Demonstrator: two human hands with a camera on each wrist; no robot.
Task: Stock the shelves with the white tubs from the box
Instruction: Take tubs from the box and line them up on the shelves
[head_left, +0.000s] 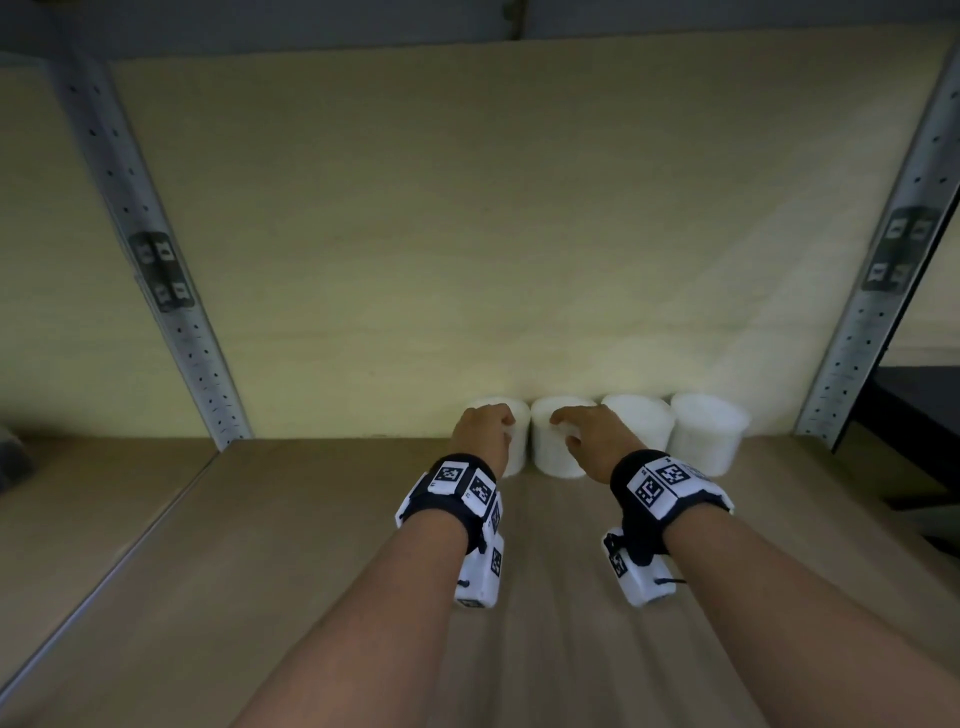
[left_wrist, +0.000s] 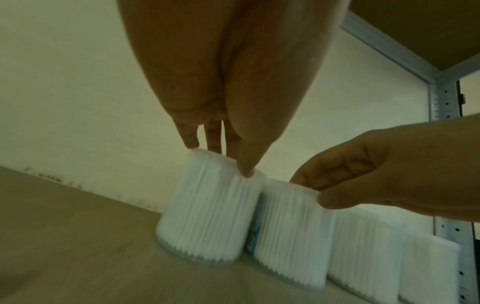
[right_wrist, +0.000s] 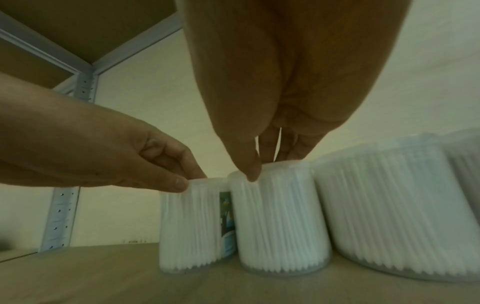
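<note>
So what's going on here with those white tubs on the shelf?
A person is stocking a wooden shelf with white tubs. Four stand in a row against the back wall. The left hand grips the top of the leftmost tub, and the right hand grips the top of the second tub beside it. Both tubs stand on the shelf. The other two tubs stand untouched to the right. The box is not in view.

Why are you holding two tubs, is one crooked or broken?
Nothing stands out. Four tubs stand upright in a row at the back wall. The left hand pinches the end tub; the right hand pinches its neighbour.
</note>
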